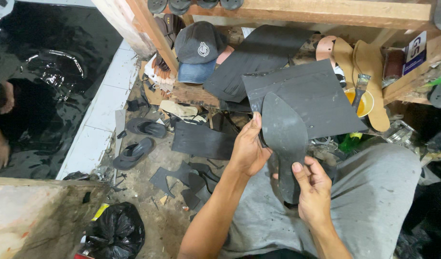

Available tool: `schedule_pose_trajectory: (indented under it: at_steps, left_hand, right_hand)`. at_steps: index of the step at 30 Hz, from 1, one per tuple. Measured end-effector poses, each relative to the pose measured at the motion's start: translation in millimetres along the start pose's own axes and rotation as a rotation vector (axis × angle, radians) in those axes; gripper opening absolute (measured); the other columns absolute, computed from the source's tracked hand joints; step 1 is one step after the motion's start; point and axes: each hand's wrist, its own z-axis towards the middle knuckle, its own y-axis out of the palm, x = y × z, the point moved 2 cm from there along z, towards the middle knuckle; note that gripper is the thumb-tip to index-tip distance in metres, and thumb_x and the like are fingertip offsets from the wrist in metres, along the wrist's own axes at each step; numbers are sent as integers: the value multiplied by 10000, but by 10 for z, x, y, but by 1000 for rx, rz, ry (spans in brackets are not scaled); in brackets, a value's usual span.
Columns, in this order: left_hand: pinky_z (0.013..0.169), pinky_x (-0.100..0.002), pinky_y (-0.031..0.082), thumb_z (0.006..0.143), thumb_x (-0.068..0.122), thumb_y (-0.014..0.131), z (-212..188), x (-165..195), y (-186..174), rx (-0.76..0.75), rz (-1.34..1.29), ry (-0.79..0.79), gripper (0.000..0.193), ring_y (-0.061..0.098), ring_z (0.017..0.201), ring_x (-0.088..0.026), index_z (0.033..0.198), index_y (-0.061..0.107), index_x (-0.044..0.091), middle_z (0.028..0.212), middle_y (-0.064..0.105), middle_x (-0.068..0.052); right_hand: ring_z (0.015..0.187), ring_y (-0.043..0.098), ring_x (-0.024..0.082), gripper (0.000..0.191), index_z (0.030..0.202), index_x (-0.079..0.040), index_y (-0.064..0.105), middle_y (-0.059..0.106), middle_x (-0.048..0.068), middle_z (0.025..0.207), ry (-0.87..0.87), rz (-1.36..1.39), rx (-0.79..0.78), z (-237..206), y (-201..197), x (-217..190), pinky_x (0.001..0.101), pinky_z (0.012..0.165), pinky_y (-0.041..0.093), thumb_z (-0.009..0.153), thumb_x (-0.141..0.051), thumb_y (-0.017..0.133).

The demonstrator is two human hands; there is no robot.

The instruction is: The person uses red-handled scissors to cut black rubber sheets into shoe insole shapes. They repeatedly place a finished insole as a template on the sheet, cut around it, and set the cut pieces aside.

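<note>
My left hand (248, 149) is covering the near left edge of the black sole cutout (284, 139), and my right hand (312, 188) is hiding its narrow heel end. The far edge is cutting off the dark soles (178, 5) on the wooden beam (326, 12). The left edge is cropping a crouching person (2, 124).

We see our own two bare forearms, no sleeves reaching the wrists, no watch, rings or gloves on the left hand (247, 151) or the right hand (312, 189). Our legs are covered in light grey cloth (374, 192), soft and creased, flecked with small dark spots and smudges across the lap.
</note>
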Motion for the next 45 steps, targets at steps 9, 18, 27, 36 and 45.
schedule_pose_trajectory:
  at_steps: [9,18,27,36,45]
  left_hand:
    - [1055,-478,492,1104,434,394,10,21,65,0,-40,-28,506,624,1217,-263,1362,547,26,1329,641,-112]
    - [982,-374,497,1031,109,672,38,-65,15,7,351,95,299,619,1112,-167,1294,588,-5,1217,658,-86]
    - [887,-339,539,956,91,714,-22,-164,78,35,421,71,246,663,978,-148,1167,669,-27,1087,716,-78]
    - [881,-324,529,937,91,750,-200,-172,-10,184,305,212,216,666,948,-150,1107,702,-34,1047,730,-64]
    - [865,-321,522,925,65,748,-379,209,-413,339,296,285,227,670,948,-154,1111,686,-51,1044,728,-82]
  right_hand:
    - [782,751,245,217,1155,20,609,749,146,992,40,23,25,45,-25,37,358,684,623,990,-121,623]
    - [776,747,226,207,1153,16,613,754,150,964,33,-5,34,53,-18,63,343,674,616,1001,-123,607]
    - [986,660,100,238,1145,-9,682,742,28,1065,-27,-118,45,350,-206,-79,272,928,503,947,-142,677]
    - [867,679,134,205,1040,19,753,760,46,944,30,-452,-101,629,-82,-141,280,817,531,856,-65,784]
    - [858,709,319,227,1054,20,692,720,203,950,-526,-1204,20,2386,-336,-45,426,781,555,869,-78,779]
